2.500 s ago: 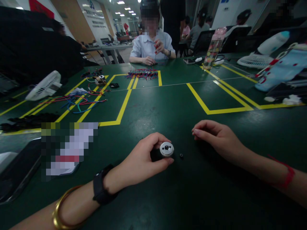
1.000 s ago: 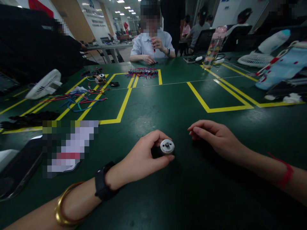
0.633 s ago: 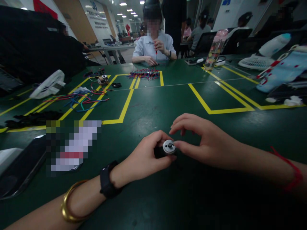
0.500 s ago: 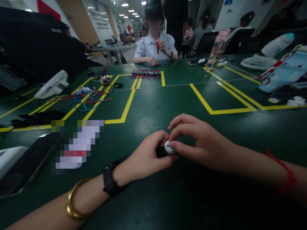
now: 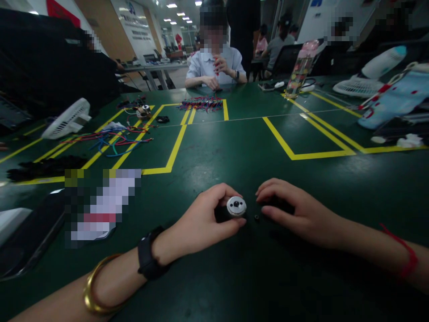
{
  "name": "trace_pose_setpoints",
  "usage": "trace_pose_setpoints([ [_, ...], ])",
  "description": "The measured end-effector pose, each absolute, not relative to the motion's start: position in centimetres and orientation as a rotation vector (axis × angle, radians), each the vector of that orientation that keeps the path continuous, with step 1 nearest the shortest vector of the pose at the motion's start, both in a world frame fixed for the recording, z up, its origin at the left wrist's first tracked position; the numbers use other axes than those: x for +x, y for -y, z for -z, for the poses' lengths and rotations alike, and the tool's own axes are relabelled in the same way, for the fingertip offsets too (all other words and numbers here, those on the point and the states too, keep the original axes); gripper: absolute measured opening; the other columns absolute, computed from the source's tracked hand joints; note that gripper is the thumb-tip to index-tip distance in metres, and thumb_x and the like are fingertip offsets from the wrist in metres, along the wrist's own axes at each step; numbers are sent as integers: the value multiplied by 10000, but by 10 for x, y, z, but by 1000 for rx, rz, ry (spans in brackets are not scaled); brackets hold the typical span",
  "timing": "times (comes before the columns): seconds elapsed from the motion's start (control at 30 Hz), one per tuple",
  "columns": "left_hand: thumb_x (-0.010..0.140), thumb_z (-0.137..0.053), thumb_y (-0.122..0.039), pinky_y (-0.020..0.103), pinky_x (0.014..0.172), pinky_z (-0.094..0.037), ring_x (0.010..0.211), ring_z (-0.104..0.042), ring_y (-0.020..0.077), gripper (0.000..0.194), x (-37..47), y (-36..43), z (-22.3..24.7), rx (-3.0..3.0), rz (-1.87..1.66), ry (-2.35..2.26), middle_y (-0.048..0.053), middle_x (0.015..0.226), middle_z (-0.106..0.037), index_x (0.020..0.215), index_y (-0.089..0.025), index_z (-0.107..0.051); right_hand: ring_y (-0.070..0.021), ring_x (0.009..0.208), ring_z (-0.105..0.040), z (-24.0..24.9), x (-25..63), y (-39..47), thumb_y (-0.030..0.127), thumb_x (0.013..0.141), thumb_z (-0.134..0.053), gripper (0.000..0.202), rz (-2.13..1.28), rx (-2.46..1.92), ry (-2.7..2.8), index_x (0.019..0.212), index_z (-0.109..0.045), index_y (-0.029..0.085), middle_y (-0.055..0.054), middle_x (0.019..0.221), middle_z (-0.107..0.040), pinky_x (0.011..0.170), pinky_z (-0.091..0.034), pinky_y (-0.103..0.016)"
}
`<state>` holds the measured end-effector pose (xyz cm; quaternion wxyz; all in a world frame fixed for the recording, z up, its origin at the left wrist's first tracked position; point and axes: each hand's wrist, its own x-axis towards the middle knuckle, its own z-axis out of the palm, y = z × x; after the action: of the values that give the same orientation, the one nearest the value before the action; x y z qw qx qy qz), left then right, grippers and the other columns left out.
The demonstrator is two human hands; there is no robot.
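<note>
Fingers and thumb of my left hand [image 5: 204,217] wrap round a small motor-like cylinder [image 5: 236,206], whose round silver end faces up and shows dark holes. To its right, my right hand [image 5: 301,214] hovers low over the green table [image 5: 214,277] with thumb and fingers apart and nothing between them. A tiny dark ring-shaped part [image 5: 256,218] lies on the table between the cylinder and my right thumb.
At left are a blurred packet [image 5: 103,205], a dark tray [image 5: 33,232], coloured wires [image 5: 124,138] and a white fan [image 5: 69,118]. Across the table a person [image 5: 214,67] works behind a wire bundle [image 5: 201,103]. A bottle [image 5: 298,74] stands at right.
My right hand has moved right, off the cylinder, and its fingers have parted. The silver end is now uncovered, and the tiny dark part shows on the table.
</note>
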<state>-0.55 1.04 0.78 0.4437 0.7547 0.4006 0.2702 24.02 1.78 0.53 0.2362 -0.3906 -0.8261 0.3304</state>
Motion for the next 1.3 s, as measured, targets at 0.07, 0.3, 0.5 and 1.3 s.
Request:
trace_pose_setpoints([
  [0.07,799,-684,-182,309,808,-505,907,-620,171,280,-6,-10,-8,1869,-658,-997,31,1012,-636,1042,-178,-545,-192,911,-597,-6,243,-20,368,935,-533,187,-1068,-1170,2003,1020,-594,213,-49,997,-611,786,-493,-341],
  [0.3,798,-690,-191,320,809,-504,914,-617,180,284,-9,-10,-9,1886,-649,-1015,36,1027,-637,1047,-182,-554,-173,875,-588,-3,245,-23,291,925,-549,98,-1089,-1166,2048,969,-603,222,-28,956,-603,760,-482,-317],
  [0.5,788,-700,-185,311,808,-505,906,-622,175,287,-7,-10,-8,1867,-677,-990,35,1005,-635,1033,-171,-551,-200,1045,-540,-3,242,-15,223,869,-606,171,-778,-1017,2409,1038,-590,211,-63,1118,-571,898,-459,-363],
  [1.3,754,-721,-215,254,663,-460,756,-562,137,260,-4,-11,-5,1905,-723,-996,-12,861,-588,941,-179,-544,-189,1018,-596,-40,204,-22,277,897,-600,173,-773,-939,2344,1059,-657,255,-51,1152,-589,856,-503,-322],
])
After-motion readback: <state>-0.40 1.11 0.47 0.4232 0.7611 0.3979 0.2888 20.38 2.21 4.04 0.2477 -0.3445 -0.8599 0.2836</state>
